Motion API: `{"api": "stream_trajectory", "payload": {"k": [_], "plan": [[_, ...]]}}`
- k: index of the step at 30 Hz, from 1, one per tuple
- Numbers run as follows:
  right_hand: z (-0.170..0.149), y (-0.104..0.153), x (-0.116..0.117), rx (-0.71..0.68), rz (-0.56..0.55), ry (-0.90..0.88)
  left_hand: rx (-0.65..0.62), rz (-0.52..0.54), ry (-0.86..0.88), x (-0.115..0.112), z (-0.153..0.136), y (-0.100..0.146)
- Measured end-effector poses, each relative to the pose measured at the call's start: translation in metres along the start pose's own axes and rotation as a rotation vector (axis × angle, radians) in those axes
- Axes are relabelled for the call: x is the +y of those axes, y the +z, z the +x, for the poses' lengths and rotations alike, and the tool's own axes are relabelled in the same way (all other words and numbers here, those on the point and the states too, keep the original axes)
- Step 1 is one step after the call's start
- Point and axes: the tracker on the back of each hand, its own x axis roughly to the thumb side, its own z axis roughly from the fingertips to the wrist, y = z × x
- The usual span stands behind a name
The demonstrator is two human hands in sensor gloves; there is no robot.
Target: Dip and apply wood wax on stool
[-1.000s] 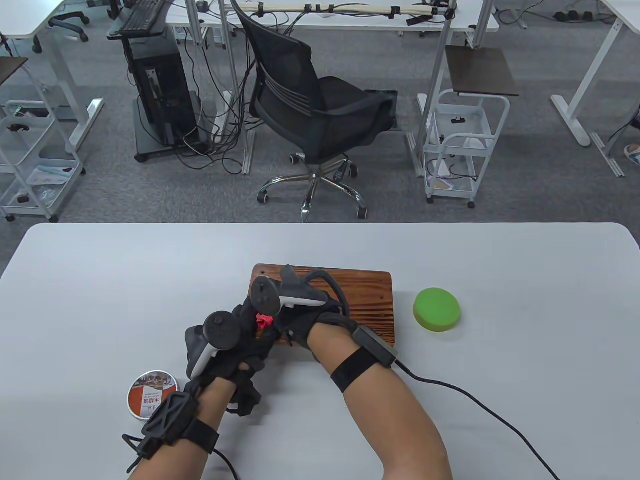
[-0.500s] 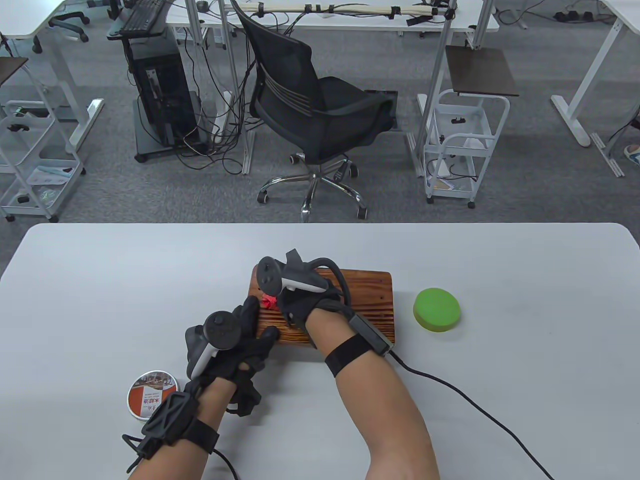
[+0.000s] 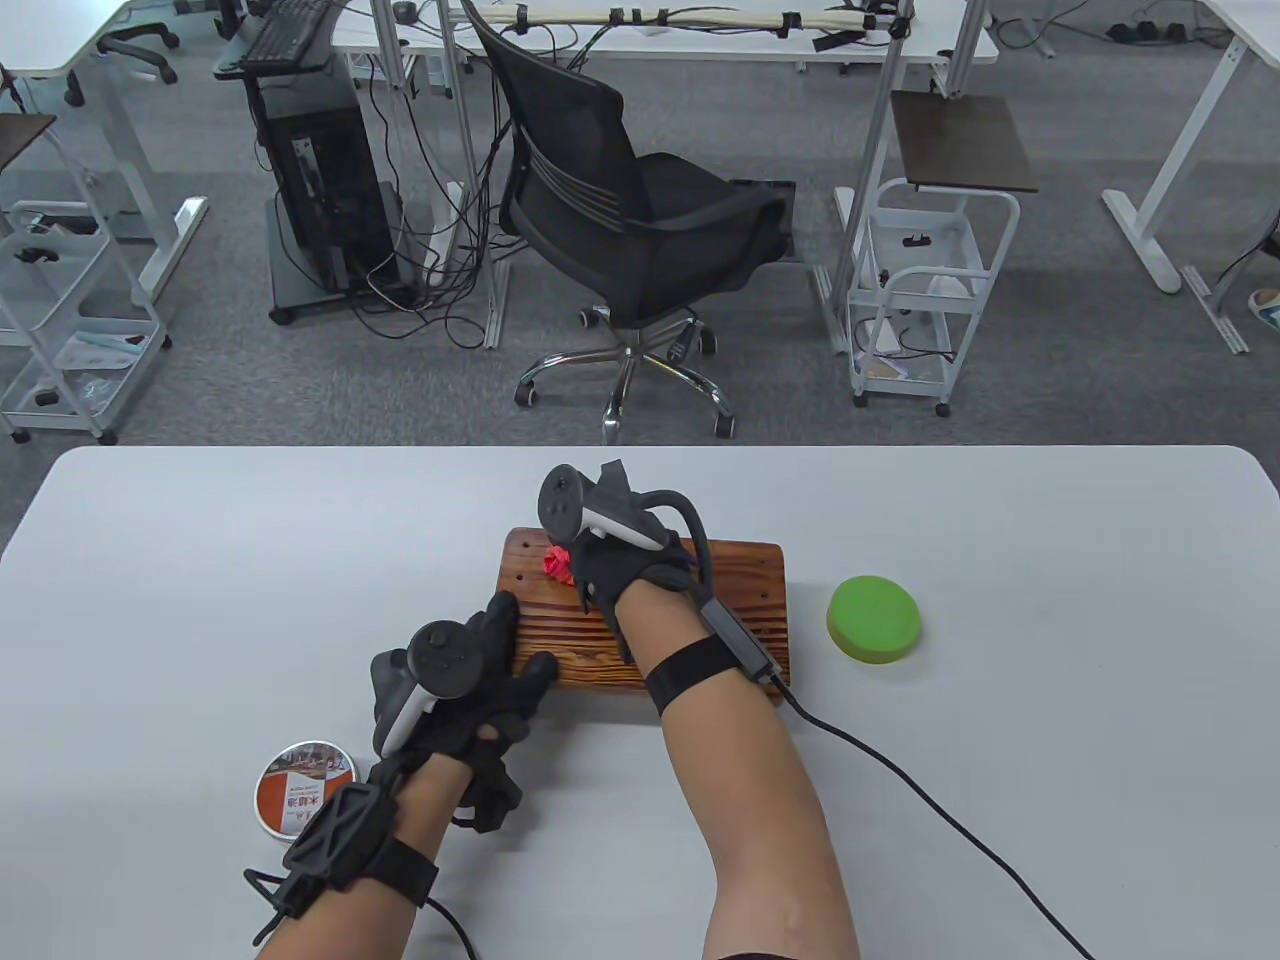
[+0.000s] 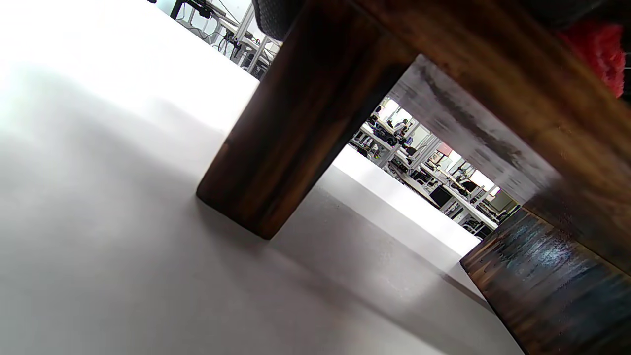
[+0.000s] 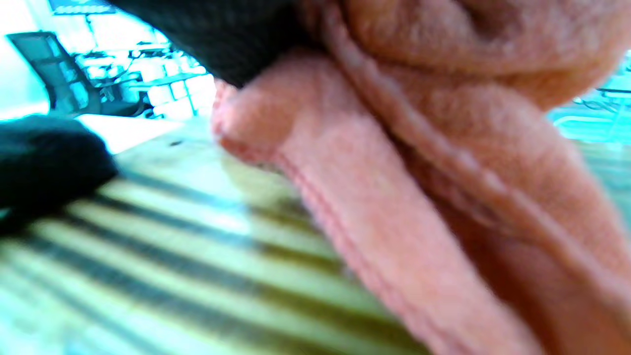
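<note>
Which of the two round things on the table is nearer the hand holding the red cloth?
The green round pad, right of the stool. The right hand holds the red cloth on the stool's far left corner; the wax tin lies farther off, beside the left wrist.

left hand (image 3: 470,690): black sensor glove; round-headed tracker, dark grey and white, on its back; black lattice module and black strap at the wrist | right hand (image 3: 615,575): black glove, same grey-white tracker; black box module on the forearm, wide black strap, black cable running off | forearms bare, no sleeves
</note>
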Motion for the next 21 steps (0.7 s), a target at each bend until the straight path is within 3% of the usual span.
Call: {"api": "stream_trajectory", "payload": {"k": [4, 12, 18, 21], "plan": [[0.012, 0.007, -0.001, -0.097, 0.031, 0.012, 0.000, -0.002, 0.000, 0.000, 0.000, 0.000], [-0.012, -0.009, -0.003, 0.085, 0.010, -0.052, 0.002, -0.007, 0.006, 0.000, 0.000, 0.000], [0.011, 0.005, -0.003, -0.071, 0.053, 0.013, 0.002, -0.007, 0.006, 0.000, 0.000, 0.000], [0.003, 0.005, -0.004, -0.036, 0.049, 0.026, 0.002, -0.007, 0.005, 0.001, 0.000, 0.000]]}}
